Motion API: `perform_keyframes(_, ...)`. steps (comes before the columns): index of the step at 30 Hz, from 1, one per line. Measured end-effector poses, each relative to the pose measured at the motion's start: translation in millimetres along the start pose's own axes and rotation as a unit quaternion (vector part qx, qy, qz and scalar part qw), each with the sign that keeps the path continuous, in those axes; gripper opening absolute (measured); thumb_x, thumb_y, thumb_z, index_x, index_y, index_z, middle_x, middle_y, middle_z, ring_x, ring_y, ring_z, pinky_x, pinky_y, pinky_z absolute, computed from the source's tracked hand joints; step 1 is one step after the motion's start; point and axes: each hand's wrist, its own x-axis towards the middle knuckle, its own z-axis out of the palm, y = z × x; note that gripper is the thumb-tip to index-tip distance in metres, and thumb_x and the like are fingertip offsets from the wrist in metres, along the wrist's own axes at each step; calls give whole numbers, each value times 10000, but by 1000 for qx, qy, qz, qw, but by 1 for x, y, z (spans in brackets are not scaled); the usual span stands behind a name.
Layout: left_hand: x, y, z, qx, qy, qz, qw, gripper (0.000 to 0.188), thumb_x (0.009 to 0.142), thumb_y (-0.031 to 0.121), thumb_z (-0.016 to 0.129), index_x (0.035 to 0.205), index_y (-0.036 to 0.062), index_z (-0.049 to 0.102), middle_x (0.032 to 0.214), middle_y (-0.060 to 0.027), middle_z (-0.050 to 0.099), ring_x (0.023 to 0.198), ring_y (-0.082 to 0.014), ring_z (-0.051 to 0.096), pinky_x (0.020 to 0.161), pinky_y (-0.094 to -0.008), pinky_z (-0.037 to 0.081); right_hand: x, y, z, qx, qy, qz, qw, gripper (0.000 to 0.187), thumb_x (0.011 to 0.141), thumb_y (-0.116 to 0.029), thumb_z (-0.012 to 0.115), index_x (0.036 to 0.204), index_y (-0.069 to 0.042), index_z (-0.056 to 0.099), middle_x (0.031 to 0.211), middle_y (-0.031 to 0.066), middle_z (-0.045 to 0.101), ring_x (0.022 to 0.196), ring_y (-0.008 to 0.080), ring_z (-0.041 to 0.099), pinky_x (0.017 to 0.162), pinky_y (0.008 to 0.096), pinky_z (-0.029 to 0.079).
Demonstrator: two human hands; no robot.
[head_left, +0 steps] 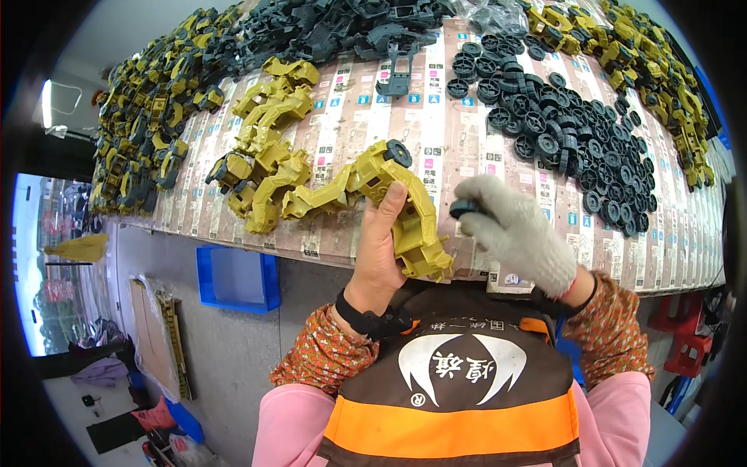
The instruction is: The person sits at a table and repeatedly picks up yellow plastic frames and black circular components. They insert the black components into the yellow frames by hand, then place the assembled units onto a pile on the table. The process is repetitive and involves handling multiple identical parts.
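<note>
My bare left hand [379,247] is closed round an olive-yellow plastic toy car body [418,206] near the front edge of the table. A black wheel [398,152] sits at the far end of that body. Just to its right, my gloved right hand [517,229] pinches a loose black toy wheel [466,208] between thumb and fingers, apart from the body. More yellow car bodies [272,159] lie in a loose row left of my left hand. Beyond my right hand spreads a heap of black toy wheels [576,128].
Dark plastic chassis parts [311,31] are piled at the back, with a single one [395,70] in front. Yellow cars with wheels are heaped at the far left [156,117] and far right [661,70]. A blue bin [270,280] stands below the table's front edge.
</note>
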Motion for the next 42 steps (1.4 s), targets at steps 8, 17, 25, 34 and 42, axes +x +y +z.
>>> perform_keyframes(8,0,-9,15,86,17,99,991,396,1051,351,724,1316,112,554,1095,-19,655,932,-135,689,788,-331,610,-32,-8,25,11,32,28,999,367,971,-3,652,1337,-6,618,1086,212,734,997,345,751,868,402,590)
perform_keyframes(17,-4,-22,18,125,20,182,975,409,1029,187,760,1356,81,539,1176,-30,662,1010,-134,678,867,-317,587,-41,-6,27,-32,35,-13,999,361,941,-2,612,1301,-2,586,948,277,707,862,481,726,722,518,573)
perform_keyframes(25,-8,-32,18,142,-28,170,975,468,1025,113,755,1404,70,484,1238,-27,646,1096,-120,647,982,-293,522,-48,-10,23,-117,-33,6,993,409,857,3,615,1262,-2,558,765,263,655,724,491,689,626,561,530)
perform_keyframes(34,7,-2,21,77,-50,-18,996,549,1037,169,675,1491,69,384,1333,-104,609,1144,-194,668,964,-383,591,37,19,-59,-493,32,-51,868,155,851,-119,686,1000,-90,718,879,118,703,840,317,740,728,475,600)
perform_keyframes(42,2,16,-14,49,-49,-129,989,492,1064,210,605,1520,72,482,1352,-133,661,1138,-222,712,946,-405,628,58,54,-84,-617,-35,-144,773,112,832,-78,695,940,-96,668,1005,98,618,983,300,644,809,426,544)
